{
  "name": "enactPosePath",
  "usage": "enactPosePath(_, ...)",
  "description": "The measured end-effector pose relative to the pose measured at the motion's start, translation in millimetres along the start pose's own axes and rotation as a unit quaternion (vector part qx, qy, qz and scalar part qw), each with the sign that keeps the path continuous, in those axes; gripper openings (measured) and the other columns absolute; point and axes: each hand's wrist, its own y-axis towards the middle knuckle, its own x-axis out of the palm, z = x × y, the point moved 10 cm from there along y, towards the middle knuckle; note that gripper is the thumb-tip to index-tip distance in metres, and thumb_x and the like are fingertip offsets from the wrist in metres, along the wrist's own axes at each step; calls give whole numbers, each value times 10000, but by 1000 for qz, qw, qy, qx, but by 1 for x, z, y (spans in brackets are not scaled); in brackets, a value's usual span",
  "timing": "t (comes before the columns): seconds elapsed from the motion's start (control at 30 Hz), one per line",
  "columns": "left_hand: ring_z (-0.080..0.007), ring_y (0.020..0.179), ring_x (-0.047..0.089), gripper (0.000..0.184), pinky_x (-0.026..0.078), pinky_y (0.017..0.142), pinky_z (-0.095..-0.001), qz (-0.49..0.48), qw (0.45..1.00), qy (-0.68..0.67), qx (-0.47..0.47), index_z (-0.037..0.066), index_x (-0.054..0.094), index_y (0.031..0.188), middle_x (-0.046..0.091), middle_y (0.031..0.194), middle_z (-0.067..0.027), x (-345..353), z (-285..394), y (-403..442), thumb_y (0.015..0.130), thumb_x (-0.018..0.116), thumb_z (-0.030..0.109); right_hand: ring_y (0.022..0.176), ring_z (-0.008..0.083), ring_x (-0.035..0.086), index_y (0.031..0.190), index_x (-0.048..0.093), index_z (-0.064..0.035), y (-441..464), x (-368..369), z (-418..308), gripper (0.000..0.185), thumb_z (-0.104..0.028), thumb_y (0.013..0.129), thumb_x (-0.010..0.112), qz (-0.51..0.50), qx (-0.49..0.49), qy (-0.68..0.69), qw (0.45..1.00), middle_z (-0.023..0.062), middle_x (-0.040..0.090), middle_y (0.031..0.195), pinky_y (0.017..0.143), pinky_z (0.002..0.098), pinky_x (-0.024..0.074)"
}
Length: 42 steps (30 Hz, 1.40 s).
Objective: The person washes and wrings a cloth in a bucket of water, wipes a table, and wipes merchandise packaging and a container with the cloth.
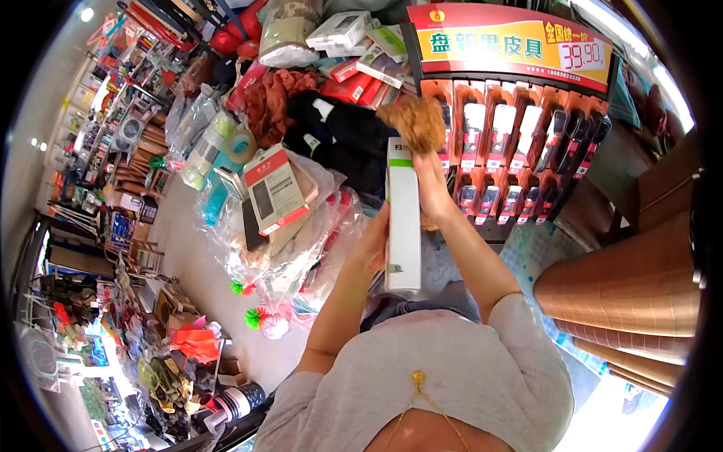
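A long white box (404, 226) with a green band stands between the two hands, gripped by the left hand (374, 239) along its left side. The right hand (431, 184), just beside the box's other side, appears closed around a brown fluffy tuft (416, 124), though its fingers are mostly hidden. The tuft is at the box's far end; whether they touch is unclear.

As a judgement, the handling is partway: the box is lifted and not yet set down; how much remains cannot be told. The box looks shut, its contents hidden.

Left of the left hand, a red-and-white box (275, 188) lies on a clear plastic bag (260, 267) with pale and red contents, too creased to identify. Beyond the left hand are black cloth items (346, 139) and further boxes (360, 89). Beyond the right hand, a display rack (512, 45) holds rows of packaged belts (499, 124).
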Motion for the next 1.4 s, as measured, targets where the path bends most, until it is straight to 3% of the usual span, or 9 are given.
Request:
enactPosePath(0.13, -191, 595, 466, 362, 378, 510, -293, -77, 992, -92, -27, 108, 549, 1041, 531, 864, -72, 12, 0, -2, 854, 498, 414, 1141, 136, 370, 1283, 363, -33, 18, -1, 33, 377, -200, 948, 408, 3, -3, 10, 1000, 56, 431, 1242, 977, 285, 286)
enactPosePath(0.23, -191, 604, 468, 358, 377, 519, -292, -45, 990, -129, 25, 107, 549, 1036, 530, 864, -74, 0, 8, 0, 853, 501, 411, 1177, 281, 379, 1231, 443, -41, -9, 14, 14, 342, -149, 906, 460, 22, -214, -233, 948, 139, 437, 1252, 1003, 356, 259)
enactPosePath(0.47, -189, 627, 472, 349, 376, 540, -290, 46, 988, -126, 82, 104, 549, 1023, 528, 864, -77, -27, 20, 5, 850, 506, 404, 1085, 367, 404, 1086, 528, 3, -94, 31, 19, 284, -110, 826, 509, -82, -222, -325, 916, 181, 484, 1122, 924, 448, 295)
enactPosePath(0.7, -188, 649, 477, 340, 375, 562, -288, 73, 989, -126, 33, 100, 548, 1010, 525, 864, -81, -23, -14, 16, 847, 510, 397, 1015, 355, 429, 992, 556, -16, -93, -29, 14, 280, -107, 734, 616, 18, -147, -215, 965, 168, 486, 1041, 869, 411, 337)
enactPosePath(0.77, -187, 655, 478, 338, 374, 568, -288, 87, 988, -125, 17, 99, 548, 1006, 524, 864, -82, -20, -29, 16, 847, 512, 395, 1020, 345, 430, 973, 548, -25, -87, -38, -19, 297, -113, 705, 640, 60, -282, -417, 862, 157, 477, 1065, 862, 401, 348)
enactPosePath(0.87, -187, 665, 480, 334, 374, 577, -287, 111, 985, -131, -16, 98, 548, 1000, 523, 864, -83, -22, -58, 23, 845, 514, 392, 1031, 343, 442, 933, 536, -30, -67, -78, -16, 256, -107, 708, 631, 138, -291, -361, 875, 133, 483, 1091, 867, 425, 363)
enactPosePath(1.13, -134, 668, 531, 402, 423, 580, -283, -58, 936, -62, -342, 78, 568, 949, 559, 807, -11, -56, -194, 48, 899, 421, 449, 898, 289, 569, 972, 544, -12, -122, -297, 146, 226, -170, 809, 538, 385, 94, -206, 895, 180, 591, 932, 785, 347, 439)
enactPosePath(1.23, -138, 781, 588, 418, 474, 694, -280, 258, 901, 212, -276, 82, 553, 1066, 608, 936, -38, -91, -212, 65, 934, 363, 430, 919, 233, 568, 974, 595, -1, -240, -379, 233, 274, -211, 804, 550, 463, 219, -126, 850, 165, 615, 950, 812, 316, 431)
enactPosePath(1.4, -245, 945, 544, 446, 424, 792, -334, 198, 827, 516, -102, -1, 440, 1155, 548, 1053, -145, -122, -257, 157, 928, 422, 382, 892, 178, 540, 1035, 585, 24, -469, -412, 217, 345, -242, 819, 554, 561, 364, -205, 715, 117, 613, 941, 798, 281, 416)
